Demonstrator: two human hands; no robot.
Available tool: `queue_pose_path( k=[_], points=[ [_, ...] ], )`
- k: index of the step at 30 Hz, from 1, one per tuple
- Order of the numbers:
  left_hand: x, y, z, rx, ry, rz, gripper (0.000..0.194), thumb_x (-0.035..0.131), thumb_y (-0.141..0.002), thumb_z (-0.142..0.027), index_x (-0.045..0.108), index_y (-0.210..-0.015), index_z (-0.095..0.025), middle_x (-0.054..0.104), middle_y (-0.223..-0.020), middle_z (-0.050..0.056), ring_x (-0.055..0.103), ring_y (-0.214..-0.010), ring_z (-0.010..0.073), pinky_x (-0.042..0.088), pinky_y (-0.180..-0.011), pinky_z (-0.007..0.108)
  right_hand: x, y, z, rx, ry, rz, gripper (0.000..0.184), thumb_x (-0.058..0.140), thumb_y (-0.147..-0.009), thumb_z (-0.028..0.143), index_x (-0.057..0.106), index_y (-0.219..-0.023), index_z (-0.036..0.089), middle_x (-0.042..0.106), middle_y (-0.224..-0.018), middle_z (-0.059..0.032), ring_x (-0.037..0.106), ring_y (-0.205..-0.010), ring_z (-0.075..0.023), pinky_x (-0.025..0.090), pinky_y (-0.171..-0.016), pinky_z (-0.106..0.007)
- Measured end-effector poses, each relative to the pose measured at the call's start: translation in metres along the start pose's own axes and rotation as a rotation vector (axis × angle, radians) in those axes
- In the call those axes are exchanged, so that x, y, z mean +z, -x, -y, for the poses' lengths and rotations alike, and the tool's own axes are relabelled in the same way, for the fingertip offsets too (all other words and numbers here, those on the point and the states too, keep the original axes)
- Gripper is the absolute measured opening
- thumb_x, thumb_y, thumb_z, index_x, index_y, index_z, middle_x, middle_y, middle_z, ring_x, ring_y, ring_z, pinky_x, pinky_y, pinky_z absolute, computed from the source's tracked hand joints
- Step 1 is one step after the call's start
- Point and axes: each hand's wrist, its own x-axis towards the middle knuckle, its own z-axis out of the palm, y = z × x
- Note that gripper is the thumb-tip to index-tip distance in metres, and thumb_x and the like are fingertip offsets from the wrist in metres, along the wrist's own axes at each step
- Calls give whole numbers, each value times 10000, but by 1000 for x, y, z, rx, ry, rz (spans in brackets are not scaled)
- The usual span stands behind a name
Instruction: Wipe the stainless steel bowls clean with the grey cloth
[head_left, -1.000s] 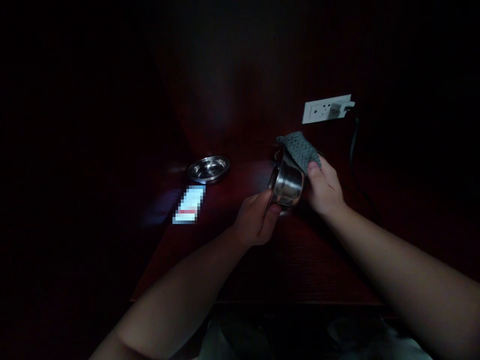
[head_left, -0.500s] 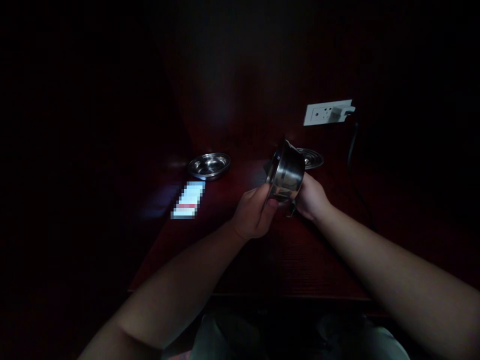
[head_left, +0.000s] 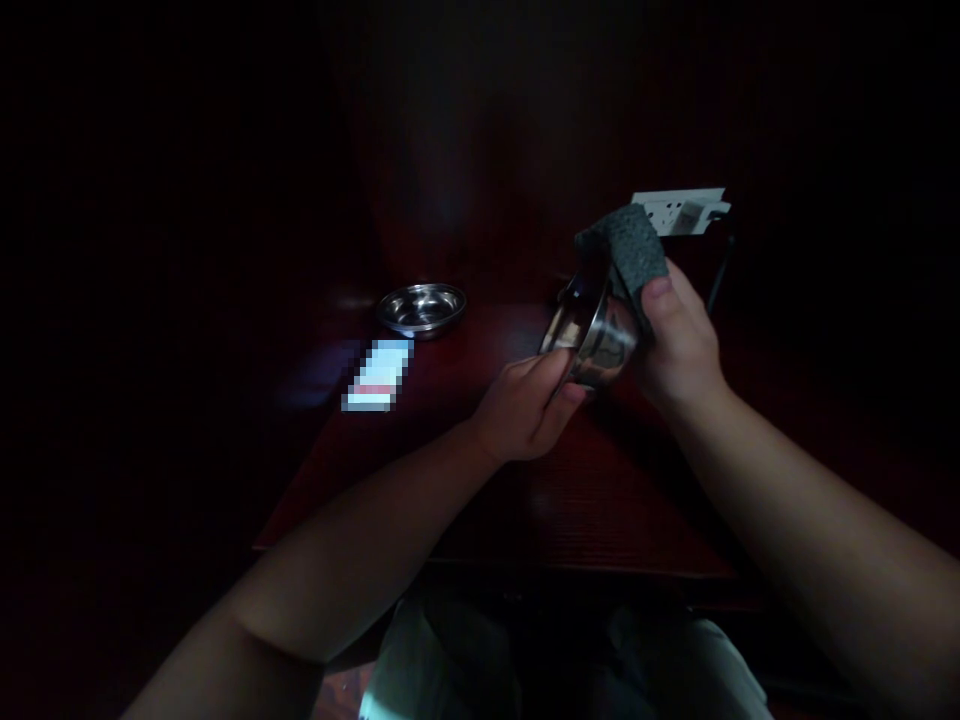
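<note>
Over the table, my left hand (head_left: pixel 525 408) grips the rim of a shiny metal bowl (head_left: pixel 611 350), thumb on one side and fingers on the other. The bowl is tipped on its side. A grey cloth (head_left: pixel 639 245) is pinched in my right hand (head_left: pixel 684 340) and lies over the bowl's upper edge and far side. The right thumb presses on the cloth; the other right fingers are mostly hidden behind it.
A second, shallow metal bowl (head_left: pixel 421 310) stands at the back left of the dark red table (head_left: pixel 480 520). Before it lies a lit, blurred-out screen (head_left: pixel 379 375). A white wall socket (head_left: pixel 686 212) with a plug and cord is behind my right hand.
My right hand has risen from under the bowl to its upper right side, bringing the grey cloth into view. The bowl has moved slightly right and turned. A metal dish behind it is now hidden.
</note>
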Motion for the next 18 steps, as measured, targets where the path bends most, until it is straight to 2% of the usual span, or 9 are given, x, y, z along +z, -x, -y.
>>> queue_pose_path(
  k=[3,6,11,15,18],
  points=[
    [1,-1,0,-45,8,9,287,303,-969,-393,480,-907,-176,604,-753,40,576,-656,154,461,-601,290,-1,-2,-1,-28,22,0,387,516,-861,573,611,-1102,284,659,-978,-32,626,-917,-238,501,-809,-420],
    [2,-2,0,-76,5,21,272,313,-972,-367,490,-898,-175,616,-792,46,589,-694,153,471,-629,289,1,5,-15,-6,-28,-24,360,511,-873,544,616,-1091,278,654,-971,-31,622,-926,-240,494,-837,-437],
    [4,2,4,-75,33,50,346,278,-981,-404,521,-951,-159,623,-822,62,593,-725,161,482,-648,306,2,19,-41,148,-122,-48,391,475,-864,597,606,-1105,317,660,-1092,-37,610,-1064,-274,483,-903,-475],
    [5,5,7,-51,74,25,403,269,-974,-447,538,-941,-149,609,-798,68,585,-715,166,477,-637,314,6,22,-45,293,-260,-97,391,489,-847,613,615,-1081,327,655,-1158,-26,574,-1162,-287,467,-950,-492],
    [4,6,6,-48,66,-36,383,285,-972,-443,539,-921,-161,595,-769,47,572,-700,158,474,-642,310,11,23,-45,389,-367,-148,392,540,-812,608,630,-1040,301,662,-1152,-15,576,-1162,-279,470,-964,-484]
  ],
)
